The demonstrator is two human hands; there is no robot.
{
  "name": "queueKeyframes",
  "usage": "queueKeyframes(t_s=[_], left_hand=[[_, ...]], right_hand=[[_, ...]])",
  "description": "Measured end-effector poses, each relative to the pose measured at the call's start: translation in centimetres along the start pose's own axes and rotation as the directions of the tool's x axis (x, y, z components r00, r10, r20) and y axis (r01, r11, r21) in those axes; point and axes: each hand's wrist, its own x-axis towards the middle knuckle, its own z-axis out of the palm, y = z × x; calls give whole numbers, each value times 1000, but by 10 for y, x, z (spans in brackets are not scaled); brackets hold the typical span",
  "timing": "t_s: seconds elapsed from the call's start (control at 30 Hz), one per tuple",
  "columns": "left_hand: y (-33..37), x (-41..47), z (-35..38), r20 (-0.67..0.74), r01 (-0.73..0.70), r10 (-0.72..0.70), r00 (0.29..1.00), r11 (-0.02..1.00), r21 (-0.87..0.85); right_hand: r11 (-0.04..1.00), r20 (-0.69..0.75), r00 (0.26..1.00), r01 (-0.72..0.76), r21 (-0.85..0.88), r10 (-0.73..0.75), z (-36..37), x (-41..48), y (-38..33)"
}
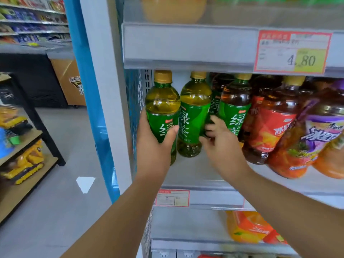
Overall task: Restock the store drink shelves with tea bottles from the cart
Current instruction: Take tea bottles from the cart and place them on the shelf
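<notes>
To do this step well, I want the green tea bottle (162, 105) in my left hand (157, 146) set down flat at the left end of the shelf (195, 172), beside the mesh side wall (134, 94). Its label should face out and its cap should stay under the rail above. I should let go only once the base sits flat, and not knock the second green bottle (193, 116), which stands just beside it.

The left hand grips the bottle low on the label, thumb across the front and fingers wrapped round the far side. The bottle is upright, but the hand hides most of its base, so I cannot tell if it is fully down.

The right hand (221, 138) reaches into the gap between the second green bottle and a third one (234, 110). Its fingers are curled there, and I cannot tell whether they hold a bottle or only steady one. Red-labelled bottles (268, 127) crowd in from the right.

Both forearms rise forward from below, with the left wrist straight.
</notes>
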Motion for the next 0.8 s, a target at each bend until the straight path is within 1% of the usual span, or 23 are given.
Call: queueKeyframes(t_s=[0.03,0.07,0.1,0.13,0.17,0.2,0.37,0.47,0.57,0.63,0.73,0.77,0.8], left_hand=[[-3,-1,0,9,-5,5,1000,1000,5],[-7,-2,-1,19,-9,9,1000,1000,14],[-11,-2,-1,29,-16,16,999,1000,27],[-14,-3,-2,38,-26,24,999,999,40],[-18,-3,-2,41,-32,30,999,998,50],[-20,-3,-2,40,-35,32,999,998,57],[-26,0,-1,40,-50,47,998,996,70],[-26,3,-2,53,-44,40,998,996,74],[-27,4,-4,62,-24,20,998,997,70],[-26,4,-4,64,-11,7,998,999,50],[-24,4,-5,76,13,-14,997,1000,12],[-24,4,-6,85,24,-25,996,1000,3],[-24,4,-7,100,38,-38,994,999,-1]], right_hand=[[997,-48,997,64,-32,-66,-2,-15,2],[989,-15,991,128,-71,-129,-4,-27,3],[977,82,981,182,-109,-174,-4,-34,2],[966,197,962,219,-135,-191,-1,-34,1],[958,281,941,239,-157,-189,3,-31,0],[952,315,932,245,-181,-180,8,-24,-1],[918,273,958,185,-350,-88,35,5,11],[914,269,961,160,-374,-58,46,22,17],[907,290,956,91,-411,35,55,42,16],[883,306,939,8,-470,154,60,57,16],[795,296,891,-108,-597,343,69,77,19],[767,284,878,-133,-627,384,71,81,20],[748,276,876,-132,-651,395,73,83,21]])
